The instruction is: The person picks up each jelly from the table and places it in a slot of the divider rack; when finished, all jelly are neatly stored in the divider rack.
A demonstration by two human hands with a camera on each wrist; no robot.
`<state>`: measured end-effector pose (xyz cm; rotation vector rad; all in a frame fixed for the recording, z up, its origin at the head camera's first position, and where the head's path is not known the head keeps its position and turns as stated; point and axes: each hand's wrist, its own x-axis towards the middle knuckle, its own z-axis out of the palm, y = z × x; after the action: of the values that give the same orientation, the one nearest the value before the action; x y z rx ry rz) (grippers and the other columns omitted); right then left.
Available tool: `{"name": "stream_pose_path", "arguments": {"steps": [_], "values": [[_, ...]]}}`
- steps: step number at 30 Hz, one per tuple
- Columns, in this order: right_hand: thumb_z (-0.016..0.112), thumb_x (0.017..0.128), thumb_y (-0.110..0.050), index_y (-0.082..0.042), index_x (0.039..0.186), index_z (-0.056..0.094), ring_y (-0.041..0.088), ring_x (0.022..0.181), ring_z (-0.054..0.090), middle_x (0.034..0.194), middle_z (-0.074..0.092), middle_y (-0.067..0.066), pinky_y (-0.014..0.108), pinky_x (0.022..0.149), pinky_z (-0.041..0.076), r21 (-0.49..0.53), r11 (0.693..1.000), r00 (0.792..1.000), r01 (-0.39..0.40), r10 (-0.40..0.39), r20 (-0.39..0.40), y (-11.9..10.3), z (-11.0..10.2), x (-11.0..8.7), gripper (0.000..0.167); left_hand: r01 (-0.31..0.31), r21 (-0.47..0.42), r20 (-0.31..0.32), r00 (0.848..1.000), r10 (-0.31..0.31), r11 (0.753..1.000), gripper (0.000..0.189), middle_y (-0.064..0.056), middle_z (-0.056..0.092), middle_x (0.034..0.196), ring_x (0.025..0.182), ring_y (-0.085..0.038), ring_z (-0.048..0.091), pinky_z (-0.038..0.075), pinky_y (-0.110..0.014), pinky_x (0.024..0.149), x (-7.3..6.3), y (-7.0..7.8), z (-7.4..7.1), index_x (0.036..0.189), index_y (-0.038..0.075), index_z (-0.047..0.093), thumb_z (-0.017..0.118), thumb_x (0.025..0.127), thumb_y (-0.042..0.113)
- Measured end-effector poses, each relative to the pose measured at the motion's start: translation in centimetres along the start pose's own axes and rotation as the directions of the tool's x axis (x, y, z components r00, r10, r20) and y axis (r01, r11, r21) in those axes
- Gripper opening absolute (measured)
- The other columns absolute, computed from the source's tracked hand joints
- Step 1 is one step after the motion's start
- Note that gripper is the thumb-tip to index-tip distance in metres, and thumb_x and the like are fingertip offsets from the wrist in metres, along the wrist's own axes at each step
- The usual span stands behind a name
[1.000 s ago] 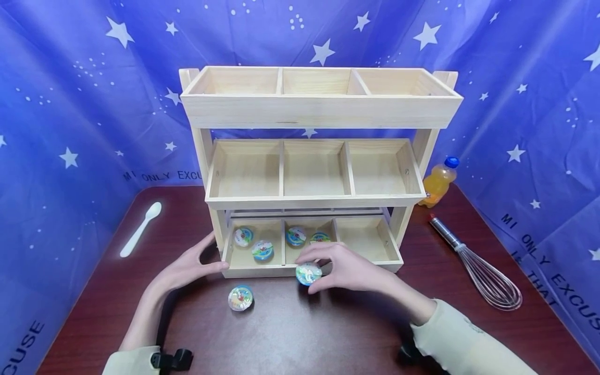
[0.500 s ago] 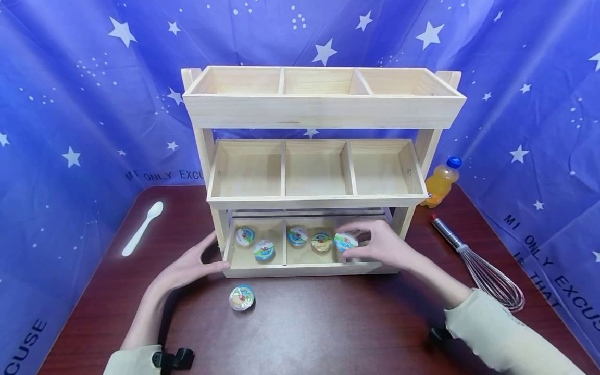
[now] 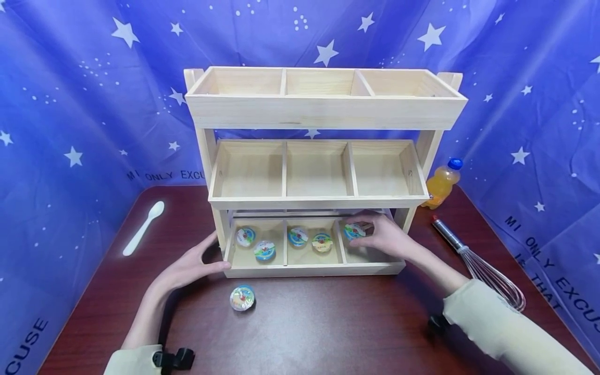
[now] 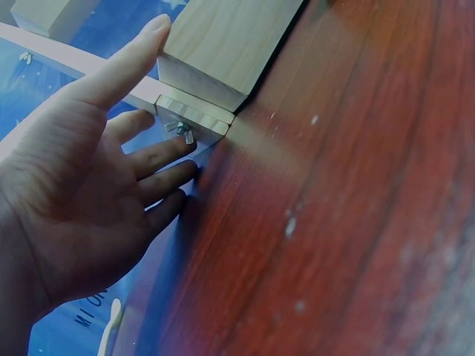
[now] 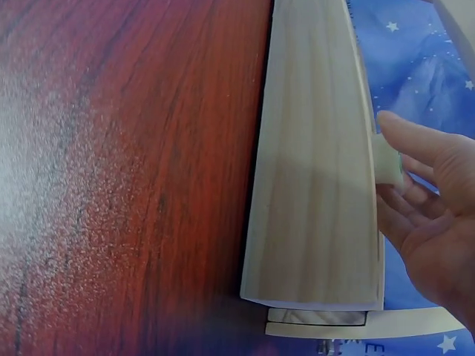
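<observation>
My right hand [image 3: 382, 237] pinches a jelly cup [image 3: 353, 231] with a printed foil lid, inside the right compartment of the bottom tray [image 3: 319, 270]. In the right wrist view the cup's pale side [image 5: 387, 162] shows between thumb and fingers, behind the tray's front board [image 5: 315, 163]. Two more cups [image 3: 265, 250] lie in the left compartment and two [image 3: 322, 242] in the middle one. Another jelly cup [image 3: 242, 298] stands on the table before the tray. At the tray's left end is my left hand [image 3: 192, 266], thumb at the front corner, fingers spread along the side.
The wooden rack's middle tray [image 3: 319, 202] and top tray [image 3: 323, 112] overhang the bottom one. A white spoon [image 3: 144, 228] lies at left. On the right are a whisk [image 3: 478, 264] and an orange drink bottle [image 3: 442, 183]. A starry blue curtain [image 3: 94, 104] surrounds the table.
My right hand has carried a jelly cup from before the middle compartment rightward and back into the right compartment. The left hand has stayed at the tray's left end.
</observation>
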<state>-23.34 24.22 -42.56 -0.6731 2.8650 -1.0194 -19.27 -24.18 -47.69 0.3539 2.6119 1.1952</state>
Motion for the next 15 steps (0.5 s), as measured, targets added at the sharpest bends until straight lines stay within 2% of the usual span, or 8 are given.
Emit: {"name": "stream_pose_path", "arguments": {"steps": [10,15], "values": [[0.091,0.076,-0.022,-0.016,0.123,0.076,0.021,0.108,0.069,0.122,0.077,0.002,0.041,0.096,0.056,-0.034,0.999,0.999,0.023,-0.021,0.036,0.8,1.1,0.6,0.05,0.005,-0.002,0.002,1.0,-0.005,1.0,0.102,-0.018,0.024,0.171,0.157,-0.042,0.024,0.025,-0.069,0.121,0.1,0.0,0.1,0.167,0.022,0.016,0.076,0.089,0.048],[0.092,0.075,-0.025,-0.018,0.123,0.076,0.017,0.105,0.067,0.121,0.077,0.001,0.039,0.096,0.054,-0.085,0.996,0.999,0.013,-0.01,0.032,0.8,1.5,0.5,0.051,0.006,-0.006,0.001,1.0,-0.006,1.0,0.101,-0.018,0.024,0.171,0.157,-0.042,0.024,0.025,-0.069,0.122,0.1,0.0,0.0,0.167,0.022,0.016,0.076,0.089,0.047]]}}
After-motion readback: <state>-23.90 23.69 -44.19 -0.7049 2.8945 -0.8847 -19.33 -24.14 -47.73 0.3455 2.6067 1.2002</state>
